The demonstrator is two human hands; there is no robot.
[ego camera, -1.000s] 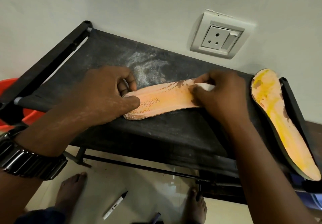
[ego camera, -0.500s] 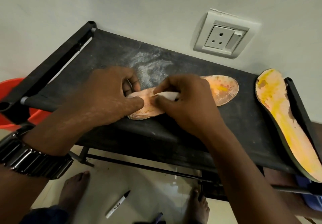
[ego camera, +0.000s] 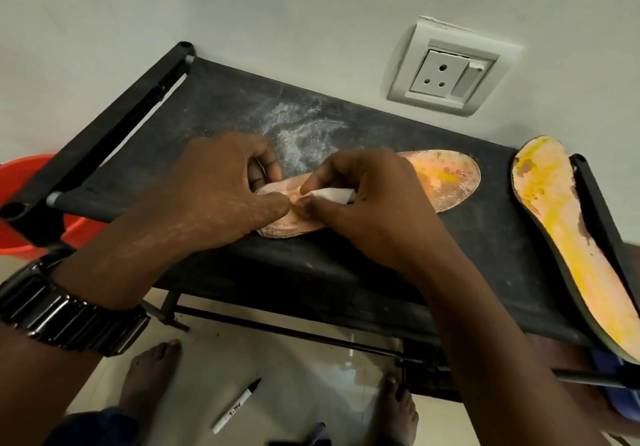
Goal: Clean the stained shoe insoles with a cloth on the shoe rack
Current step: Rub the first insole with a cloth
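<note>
A stained orange insole (ego camera: 446, 178) lies flat on the black fabric top of the shoe rack (ego camera: 363, 265). My left hand (ego camera: 214, 199) pins its heel end down with thumb and fingers. My right hand (ego camera: 367, 210) pinches a small folded white cloth (ego camera: 332, 195) and presses it on the insole near the heel, right beside my left thumb. Both hands hide the insole's middle. A second insole (ego camera: 561, 234), yellow and orange with dark stains, rests along the rack's right edge, partly over the frame.
The rack stands against a white wall with a socket plate (ego camera: 446, 67). A white powdery smear (ego camera: 301, 126) marks the fabric behind my hands. A red bucket (ego camera: 20, 182) sits at the left. On the floor lie a marker pen (ego camera: 235, 407) and my bare feet (ego camera: 149, 379).
My right hand has slid the cloth leftward along the insole from its toe part to the heel end, uncovering the toe. My left hand has stayed on the heel.
</note>
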